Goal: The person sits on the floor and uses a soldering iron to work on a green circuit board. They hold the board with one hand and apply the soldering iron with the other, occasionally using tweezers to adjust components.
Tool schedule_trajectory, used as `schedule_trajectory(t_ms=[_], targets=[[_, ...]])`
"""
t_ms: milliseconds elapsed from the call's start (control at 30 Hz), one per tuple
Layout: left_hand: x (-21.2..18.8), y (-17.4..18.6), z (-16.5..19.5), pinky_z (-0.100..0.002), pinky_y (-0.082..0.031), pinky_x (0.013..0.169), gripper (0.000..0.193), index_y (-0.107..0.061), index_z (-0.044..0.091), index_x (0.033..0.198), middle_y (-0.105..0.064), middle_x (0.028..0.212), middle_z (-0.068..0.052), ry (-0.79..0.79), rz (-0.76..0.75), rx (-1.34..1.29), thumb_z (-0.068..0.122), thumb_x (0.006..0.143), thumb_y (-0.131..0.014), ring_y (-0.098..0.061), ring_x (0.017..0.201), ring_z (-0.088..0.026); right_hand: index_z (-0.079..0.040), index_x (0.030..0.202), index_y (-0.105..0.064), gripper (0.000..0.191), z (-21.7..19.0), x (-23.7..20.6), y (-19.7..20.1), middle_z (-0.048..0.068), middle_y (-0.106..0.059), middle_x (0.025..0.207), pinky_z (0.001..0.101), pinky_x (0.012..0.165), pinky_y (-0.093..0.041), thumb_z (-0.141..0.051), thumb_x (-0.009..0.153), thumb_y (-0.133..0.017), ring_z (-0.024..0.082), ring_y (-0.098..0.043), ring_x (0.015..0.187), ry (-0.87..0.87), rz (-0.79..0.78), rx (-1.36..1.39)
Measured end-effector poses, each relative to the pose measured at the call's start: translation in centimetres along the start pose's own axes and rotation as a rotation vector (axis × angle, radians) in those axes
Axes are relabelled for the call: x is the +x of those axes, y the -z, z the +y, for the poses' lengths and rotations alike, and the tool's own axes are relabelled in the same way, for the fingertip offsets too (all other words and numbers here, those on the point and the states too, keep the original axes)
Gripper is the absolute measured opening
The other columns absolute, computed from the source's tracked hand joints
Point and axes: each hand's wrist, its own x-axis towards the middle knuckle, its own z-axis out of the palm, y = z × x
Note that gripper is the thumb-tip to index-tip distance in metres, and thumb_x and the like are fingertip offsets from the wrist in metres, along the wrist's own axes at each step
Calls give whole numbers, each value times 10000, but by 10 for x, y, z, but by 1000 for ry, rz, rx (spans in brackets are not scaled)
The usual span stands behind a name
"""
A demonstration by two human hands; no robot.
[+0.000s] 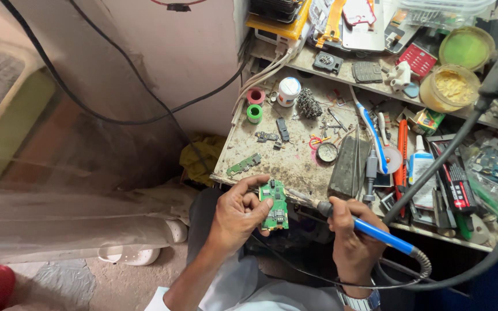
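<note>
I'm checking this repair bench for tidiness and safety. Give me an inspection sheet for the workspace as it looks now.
Surface: worn, stained bench top, speckled with debris.
Job's things: green circuit board and blue-handled soldering iron, tip close to the board.
Clutter: solder wool, white jar, glue bottle, red screwdriver, yellow tub, loose parts across the bench and shelf.
Grippers: left hand holds the circuit board; right hand grips the soldering iron.
Cables: black cable on the wall; iron's cord loops under the bench.
Surroundings: yellow cloth below the bench, dusty floor.
</note>
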Motion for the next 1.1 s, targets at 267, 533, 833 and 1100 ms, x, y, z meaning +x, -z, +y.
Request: schedule_trajectory(t_ms=[267, 533, 833, 1100], targets=[[13, 6, 2, -206, -555, 471, 472, -569, 2, 1372, -542, 639, 38, 40, -25, 51, 42, 922, -702, -495, 519, -4, 16, 959, -750, 255, 13, 10, -7, 34, -633, 679, 205, 545, -416, -237, 966, -724, 69, -554, 578, -135, 100, -25], [19, 9, 2, -204, -570, 477, 476, -575, 28, 1381, -530, 634, 52, 57, -27, 79, 60, 925, -708, -475, 522, 13, 17, 962, -753, 247, 19, 14, -11, 35, -635, 686, 201, 543, -403, -231, 957, -745, 65, -544, 577, -111, 96, -9], [20, 11, 1, -203, -571, 482, 474, -585, 28, 1376, -520, 626, 59, 52, -20, 99, 69, 922, -715, -463, 523, 17, 25, 964, -751, 249, 19, 15, -14, 35, -632, 686, 196, 543, -400, -224, 956, -758, 65, -546, 579, -91, 89, 31], [21, 10, 4, -205, -569, 481, 473, -582, 30, 1374, -560, 626, 43, 56, -29, 121, 79, 922, -713, -520, 522, 0, 16, 968, -757, 250, 18, 15, -15, 37, -632, 682, 197, 537, -396, -232, 950, -766, 67, -545, 577, -97, 91, 29]])
